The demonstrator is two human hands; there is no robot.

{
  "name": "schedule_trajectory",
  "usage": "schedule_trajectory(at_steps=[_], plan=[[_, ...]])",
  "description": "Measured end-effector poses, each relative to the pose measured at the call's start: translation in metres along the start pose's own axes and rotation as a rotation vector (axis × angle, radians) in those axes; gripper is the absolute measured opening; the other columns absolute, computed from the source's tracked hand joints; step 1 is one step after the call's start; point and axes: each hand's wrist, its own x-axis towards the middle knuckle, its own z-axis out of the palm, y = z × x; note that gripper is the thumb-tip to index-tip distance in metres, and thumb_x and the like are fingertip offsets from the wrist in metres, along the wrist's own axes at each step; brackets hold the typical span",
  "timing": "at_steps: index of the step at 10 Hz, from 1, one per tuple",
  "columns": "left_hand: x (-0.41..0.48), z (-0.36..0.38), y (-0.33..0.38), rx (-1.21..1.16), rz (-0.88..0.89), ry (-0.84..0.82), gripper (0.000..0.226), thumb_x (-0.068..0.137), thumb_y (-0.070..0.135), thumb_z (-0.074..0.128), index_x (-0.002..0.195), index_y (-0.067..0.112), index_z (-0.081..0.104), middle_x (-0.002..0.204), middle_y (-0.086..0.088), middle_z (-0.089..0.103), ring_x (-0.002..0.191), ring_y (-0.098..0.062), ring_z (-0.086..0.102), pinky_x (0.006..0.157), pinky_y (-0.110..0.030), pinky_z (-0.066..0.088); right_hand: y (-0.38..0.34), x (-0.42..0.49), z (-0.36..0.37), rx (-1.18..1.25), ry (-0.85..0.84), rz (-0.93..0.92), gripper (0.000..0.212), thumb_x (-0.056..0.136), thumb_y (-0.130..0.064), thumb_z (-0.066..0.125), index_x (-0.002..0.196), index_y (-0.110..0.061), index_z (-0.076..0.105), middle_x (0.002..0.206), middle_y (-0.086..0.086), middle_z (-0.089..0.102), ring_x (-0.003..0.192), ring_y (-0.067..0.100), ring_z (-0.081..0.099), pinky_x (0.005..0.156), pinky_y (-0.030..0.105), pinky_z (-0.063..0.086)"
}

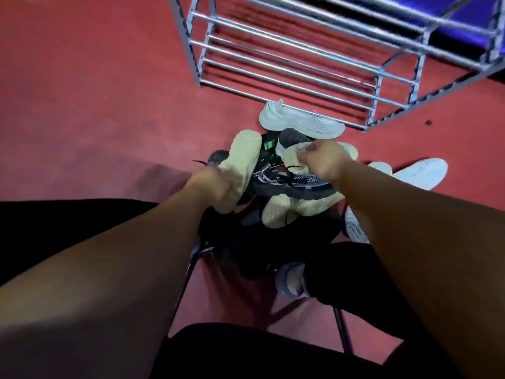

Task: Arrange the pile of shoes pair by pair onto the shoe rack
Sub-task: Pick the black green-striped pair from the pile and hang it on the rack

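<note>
At centre frame, the pile of shoes (295, 184) lies tangled on the red floor (82, 105), just below the shoe rack (287, 75) at upper right; your left hand (211, 184) clasps a cream-soled shoe (240, 160) turned sole-up; your right hand (325, 160) curls round the edge of another cream sole (292, 154); lift carelessly and loose laces may drag neighbouring shoes along, or the two may prove mismatched.
</note>
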Motion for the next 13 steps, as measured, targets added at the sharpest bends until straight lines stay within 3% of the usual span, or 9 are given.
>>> schedule_trajectory(at_steps=[2,4,5,6,8,10,11,12,13], plan=[[0.016,0.031,-0.017,0.002,-0.145,-0.068,0.066,0.093,0.03,0.065,0.15,0.009,0.038,0.149,-0.019,0.041,0.136,-0.038,0.044,0.111,-0.044,0.04,0.025,0.036,0.027,0.287,0.059,0.268,0.021,0.095,-0.025,0.064,0.105,-0.007,0.066,0.081,0.006,0.061,0.072,0.024,0.059,0.078,0.043,0.06],[0.028,0.053,-0.029,-0.075,-0.167,-0.065,0.098,0.078,0.038,0.084,0.154,0.017,0.026,0.156,-0.016,0.029,0.138,-0.038,0.04,0.108,-0.042,0.039,0.041,0.072,0.051,0.532,0.06,0.482,0.032,0.095,-0.031,0.067,0.122,-0.014,0.063,0.118,0.01,0.062,0.083,0.025,0.066,0.056,0.03,0.059],[0.035,0.066,-0.039,0.002,-0.155,0.032,0.094,0.073,0.036,0.084,0.147,0.018,0.031,0.147,-0.016,0.038,0.124,-0.039,0.051,0.093,-0.042,0.045,0.041,0.079,0.055,0.575,0.058,0.521,0.021,0.093,-0.031,0.069,0.106,-0.015,0.066,0.123,0.01,0.06,0.1,0.03,0.063,0.058,0.033,0.059],[0.037,0.069,-0.036,-0.001,-0.177,0.068,0.088,0.074,0.032,0.076,0.149,0.021,0.029,0.141,-0.012,0.044,0.12,-0.039,0.054,0.09,-0.044,0.048,0.039,0.082,0.055,0.646,0.045,0.561,0.013,0.097,-0.03,0.065,0.092,-0.019,0.063,0.126,0.008,0.058,0.114,0.032,0.057,0.083,0.043,0.06],[0.044,0.063,-0.048,-0.281,-0.18,0.185,0.088,0.069,0.07,0.067,0.146,0.035,0.04,0.137,-0.002,0.054,0.122,-0.03,0.055,0.102,-0.045,0.049,0.033,0.085,0.057,0.805,0.087,0.647,0.039,0.103,-0.029,0.047,0.141,-0.023,0.053,0.136,0.001,0.05,0.121,0.027,0.052,0.104,0.042,0.052],[0.047,0.06,-0.038,-1.018,-0.221,0.283,0.057,0.073,0.056,0.053,0.115,0.018,0.063,0.099,-0.007,0.069,0.071,-0.026,0.067,0.057,-0.031,0.049,0.037,0.08,0.067,0.749,0.103,0.579,0.029,0.095,-0.031,0.059,0.122,-0.018,0.059,0.119,0.004,0.059,0.106,0.021,0.061,0.097,0.036,0.055],[0.062,0.046,-0.044,-1.419,-0.326,0.307,0.06,0.09,0.062,0.053,0.125,0.014,0.063,0.104,-0.013,0.073,0.059,-0.019,0.064,0.05,-0.026,0.049,0.041,0.073,0.067,0.767,0.189,0.56,0.04,0.094,-0.036,0.065,0.13,-0.022,0.052,0.1,0.002,0.057,0.101,0.023,0.066,0.092,0.037,0.06],[0.068,0.043,-0.055,-1.503,-0.378,0.22,0.07,0.095,0.072,0.043,0.136,0.018,0.06,0.117,-0.008,0.069,0.09,-0.02,0.068,0.075,-0.032,0.054,0.049,0.069,0.072,0.699,0.173,0.424,0.031,0.102,-0.027,0.052,0.132,-0.018,0.059,0.129,0.012,0.065,0.101,0.023,0.066,0.097,0.04,0.058],[0.067,0.051,-0.056,-1.282,-0.432,0.217,0.062,0.088,0.071,0.057,0.119,0.019,0.064,0.114,0.0,0.07,0.096,-0.015,0.068,0.086,-0.035,0.053,0.05,0.055,0.077,0.155,0.139,0.178,0.024,0.103,-0.02,0.049,0.116,-0.005,0.064,0.113,0.02,0.067,0.104,0.035,0.065,0.078,0.038,0.05]])
